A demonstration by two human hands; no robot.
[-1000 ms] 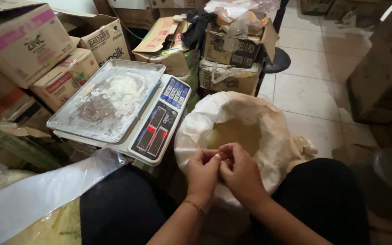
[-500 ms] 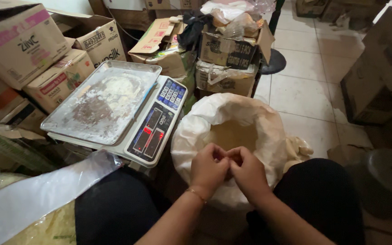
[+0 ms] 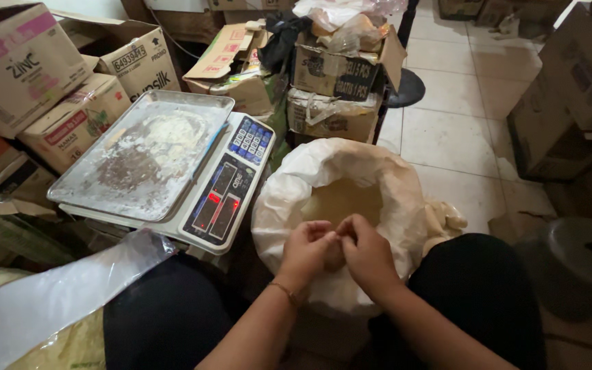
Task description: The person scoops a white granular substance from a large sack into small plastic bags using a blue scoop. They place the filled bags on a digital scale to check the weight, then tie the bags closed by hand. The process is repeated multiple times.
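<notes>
seemingly mid-step, the left hand (image 3: 306, 250) and right hand (image 3: 366, 253) are pressed together, fingers curled narrow around something too small to make out. they hover over the near rim of the open white sack (image 3: 340, 205) of pale powder, while the floury scale tray (image 3: 142, 154) holds no bag.

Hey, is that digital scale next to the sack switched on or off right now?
On. The scale shows red lit digits on its dark display panel, beside the powder-dusted metal tray resting on it.
</notes>
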